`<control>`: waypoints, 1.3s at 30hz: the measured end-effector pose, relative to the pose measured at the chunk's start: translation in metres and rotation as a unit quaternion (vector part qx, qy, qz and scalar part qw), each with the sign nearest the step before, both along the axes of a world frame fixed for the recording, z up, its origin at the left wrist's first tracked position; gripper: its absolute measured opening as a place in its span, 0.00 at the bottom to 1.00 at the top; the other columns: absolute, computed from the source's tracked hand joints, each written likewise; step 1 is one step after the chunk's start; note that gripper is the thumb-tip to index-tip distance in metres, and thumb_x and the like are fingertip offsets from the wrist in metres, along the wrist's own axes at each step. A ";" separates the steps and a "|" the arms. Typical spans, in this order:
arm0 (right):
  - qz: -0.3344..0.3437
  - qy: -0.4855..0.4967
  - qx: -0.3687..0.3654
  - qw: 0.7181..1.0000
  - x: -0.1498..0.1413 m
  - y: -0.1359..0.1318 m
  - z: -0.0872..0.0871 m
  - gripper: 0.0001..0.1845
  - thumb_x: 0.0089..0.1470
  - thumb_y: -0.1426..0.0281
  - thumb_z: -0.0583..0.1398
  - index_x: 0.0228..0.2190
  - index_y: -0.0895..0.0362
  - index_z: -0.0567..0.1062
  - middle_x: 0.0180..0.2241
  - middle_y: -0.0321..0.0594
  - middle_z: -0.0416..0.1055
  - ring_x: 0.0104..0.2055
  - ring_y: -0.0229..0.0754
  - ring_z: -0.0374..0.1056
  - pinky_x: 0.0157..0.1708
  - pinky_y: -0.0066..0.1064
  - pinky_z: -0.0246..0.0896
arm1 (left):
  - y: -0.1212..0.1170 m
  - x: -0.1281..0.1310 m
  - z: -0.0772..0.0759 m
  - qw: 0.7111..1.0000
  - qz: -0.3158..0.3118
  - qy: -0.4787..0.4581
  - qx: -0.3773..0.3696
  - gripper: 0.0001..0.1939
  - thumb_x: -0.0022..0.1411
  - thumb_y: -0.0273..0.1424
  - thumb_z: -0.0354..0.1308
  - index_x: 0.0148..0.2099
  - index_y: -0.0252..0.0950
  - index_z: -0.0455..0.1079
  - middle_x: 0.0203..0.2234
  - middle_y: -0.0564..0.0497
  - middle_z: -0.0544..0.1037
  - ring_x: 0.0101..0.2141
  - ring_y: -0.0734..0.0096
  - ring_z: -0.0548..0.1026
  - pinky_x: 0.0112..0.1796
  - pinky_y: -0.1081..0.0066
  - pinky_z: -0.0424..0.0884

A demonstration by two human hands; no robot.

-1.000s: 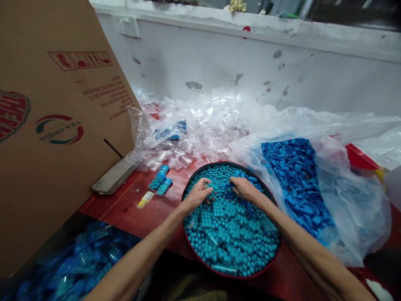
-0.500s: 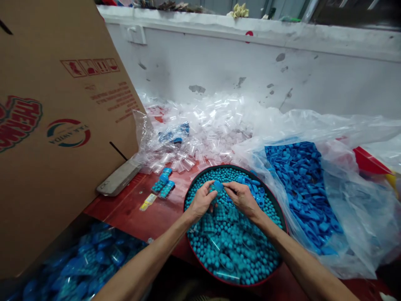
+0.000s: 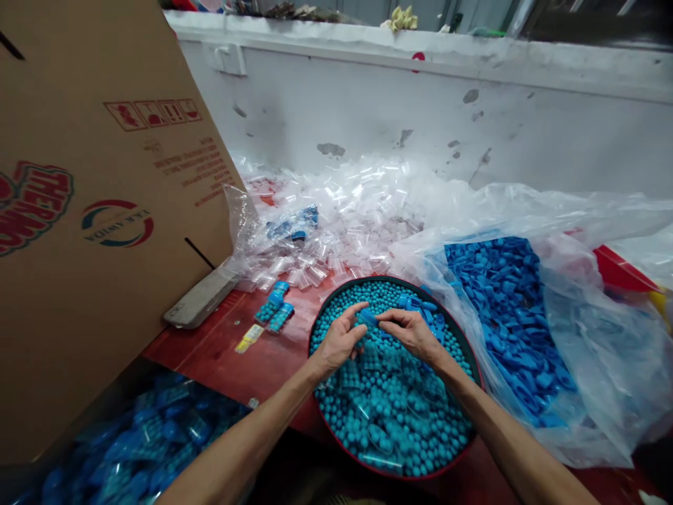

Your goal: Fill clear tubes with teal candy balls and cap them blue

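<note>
Over a round tub (image 3: 314, 351) of small teal balls (image 3: 420, 414), both my hands work at one small item. My left hand (image 3: 339, 340) curls around a small clear container, mostly hidden by the fingers, with its thumb and index finger spread near the top. The blue cap (image 3: 370, 318) shows between the two hands. My right hand (image 3: 413, 333) pinches the cap's right side between thumb and fingertips. Several loose blue caps (image 3: 434, 322) lie on the balls just beyond the right hand. Clear containers lie half sunk among the balls nearer me.
A big cardboard box (image 3: 116, 182) stands left, beside a grey flat object (image 3: 200, 298). Filled containers (image 3: 280, 317) lie on the red table (image 3: 226, 365). Clear empties (image 3: 362, 217) pile up behind. Right is a plastic bag of blue caps (image 3: 510, 322); lower left, more filled pieces (image 3: 147, 442).
My right hand has shifted slightly right and its fingers have straightened over the cap. My left index finger has lifted and extended away from the cap. The cap looks tilted differently.
</note>
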State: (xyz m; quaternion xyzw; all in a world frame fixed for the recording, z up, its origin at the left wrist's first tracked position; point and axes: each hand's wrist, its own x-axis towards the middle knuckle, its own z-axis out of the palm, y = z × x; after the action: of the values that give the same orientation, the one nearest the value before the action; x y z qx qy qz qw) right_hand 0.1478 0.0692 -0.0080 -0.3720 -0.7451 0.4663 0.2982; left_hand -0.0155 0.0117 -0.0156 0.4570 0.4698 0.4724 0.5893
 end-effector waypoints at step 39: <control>-0.016 -0.132 0.315 0.940 -0.027 -0.044 0.001 0.36 0.40 0.68 0.58 0.51 0.59 0.51 0.37 0.46 0.61 0.37 0.47 0.63 0.31 0.37 0.65 | -0.012 0.016 0.014 0.997 0.066 -0.034 0.038 0.12 0.52 0.32 0.53 0.40 0.35 0.60 0.23 0.57 0.64 0.22 0.80 0.61 0.24 0.79 0.58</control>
State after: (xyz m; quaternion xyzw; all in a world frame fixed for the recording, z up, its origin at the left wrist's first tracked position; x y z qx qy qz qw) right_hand 0.1211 0.0250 -0.0069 -0.3296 -0.8805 0.1492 0.3065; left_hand 0.0000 -0.0004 -0.0013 0.4310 0.4599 0.5430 0.5548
